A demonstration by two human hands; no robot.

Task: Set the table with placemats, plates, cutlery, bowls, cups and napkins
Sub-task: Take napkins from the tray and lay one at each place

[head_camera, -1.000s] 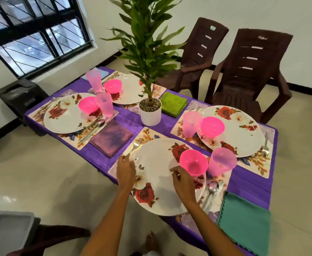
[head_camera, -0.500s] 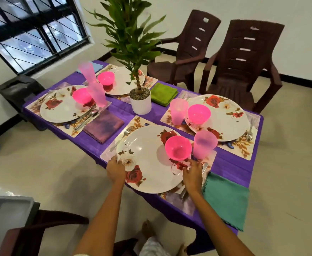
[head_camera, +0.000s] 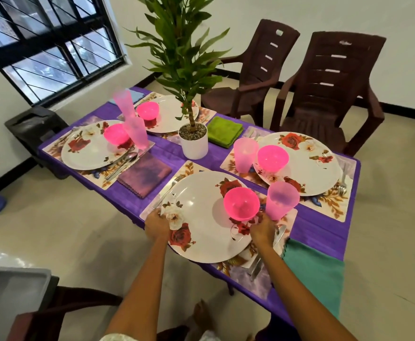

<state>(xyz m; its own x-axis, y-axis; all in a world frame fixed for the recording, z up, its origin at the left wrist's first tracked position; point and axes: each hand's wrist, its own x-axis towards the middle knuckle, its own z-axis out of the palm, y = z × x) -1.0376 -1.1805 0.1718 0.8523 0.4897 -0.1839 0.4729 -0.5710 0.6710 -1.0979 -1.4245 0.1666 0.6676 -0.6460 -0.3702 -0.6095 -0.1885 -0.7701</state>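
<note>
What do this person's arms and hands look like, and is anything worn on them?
Both forearms are bare up to the bottom edge of the picture: no sleeves, watch or bracelets show. The left hand and right hand wear no gloves, and no rings can be made out.

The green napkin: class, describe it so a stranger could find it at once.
Start at the potted plant in the middle of the purple table. The green napkin lies folded just beside its white pot, toward the chairs. It alone is bright lime green.

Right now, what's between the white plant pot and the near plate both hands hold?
Head view: between the white plant pot and the near plate, only bare purple tablecloth, then the near placemat edge.
</note>
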